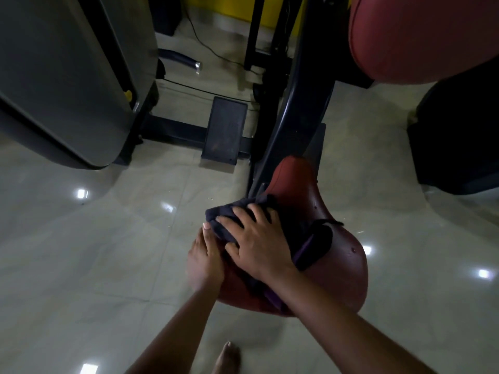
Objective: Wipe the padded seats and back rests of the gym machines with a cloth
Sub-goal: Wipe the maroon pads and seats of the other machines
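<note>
A red padded seat (343, 255) of a gym machine sits low in the middle of the head view. A dark cloth (302, 233) with a purple edge lies across its top. My right hand (256, 241) presses flat on the cloth with fingers spread, pushing it over the seat's left side. My left hand (205, 259) cups the seat's left edge just below the cloth, its thumb touching the cloth's corner. A second red pad (421, 36), the back rest, fills the upper right corner.
The black machine frame (294, 103) rises from behind the seat. A black foot plate (224, 130) lies on the glossy tiled floor (94, 238). A grey weight-stack shroud (67, 76) stands at the left, a dark object (456, 141) at the right. My bare foot (228, 357) shows below.
</note>
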Action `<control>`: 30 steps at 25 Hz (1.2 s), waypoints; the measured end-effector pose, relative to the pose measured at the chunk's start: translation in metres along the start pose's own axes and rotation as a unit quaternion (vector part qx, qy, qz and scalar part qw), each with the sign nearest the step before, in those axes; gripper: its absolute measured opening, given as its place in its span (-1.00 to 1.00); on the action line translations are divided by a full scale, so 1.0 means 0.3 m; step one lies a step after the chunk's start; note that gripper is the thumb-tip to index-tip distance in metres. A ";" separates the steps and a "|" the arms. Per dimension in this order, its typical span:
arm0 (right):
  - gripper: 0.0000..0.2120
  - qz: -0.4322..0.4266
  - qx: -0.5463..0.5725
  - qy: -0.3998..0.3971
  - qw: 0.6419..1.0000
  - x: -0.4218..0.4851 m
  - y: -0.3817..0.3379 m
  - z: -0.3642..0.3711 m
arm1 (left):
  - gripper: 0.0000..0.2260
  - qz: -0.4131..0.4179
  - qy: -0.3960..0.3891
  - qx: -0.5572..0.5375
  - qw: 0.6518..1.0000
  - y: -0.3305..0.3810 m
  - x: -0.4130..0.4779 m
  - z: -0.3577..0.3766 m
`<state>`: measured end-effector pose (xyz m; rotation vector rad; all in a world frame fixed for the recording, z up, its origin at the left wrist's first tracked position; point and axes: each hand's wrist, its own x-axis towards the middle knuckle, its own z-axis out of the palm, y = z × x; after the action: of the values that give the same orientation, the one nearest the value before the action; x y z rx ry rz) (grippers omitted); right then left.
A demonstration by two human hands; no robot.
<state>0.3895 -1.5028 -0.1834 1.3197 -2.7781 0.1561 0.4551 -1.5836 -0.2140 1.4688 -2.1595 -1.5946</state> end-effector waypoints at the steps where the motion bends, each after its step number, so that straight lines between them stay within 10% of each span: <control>1: -0.56 -0.029 -0.001 -0.006 1.000 0.033 0.044 -0.002 | -0.39 0.009 0.008 -0.001 1.000 0.004 -0.002 0.002; 7: -0.59 0.026 -0.058 -0.045 0.997 0.150 0.121 -0.016 | -0.53 0.025 0.019 0.026 0.999 0.010 -0.009 0.004; 16: -0.56 -0.110 -0.045 -0.069 0.991 0.174 0.241 -0.045 | -0.61 0.049 -0.106 0.049 0.992 0.038 0.053 -0.023; 23: -0.54 -0.075 -0.044 -0.084 0.993 0.267 0.432 -0.100 | -0.39 0.279 -0.102 0.358 0.885 0.174 0.119 0.114; 30: -0.60 -0.125 -0.008 -0.060 0.990 0.246 0.428 -0.049 | -0.36 0.304 -0.075 0.353 0.882 0.160 0.131 0.115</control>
<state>0.2436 -1.4774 -0.1698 1.7098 -2.6675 0.0440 0.3845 -1.5880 -0.2099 0.5876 -3.0524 -0.7483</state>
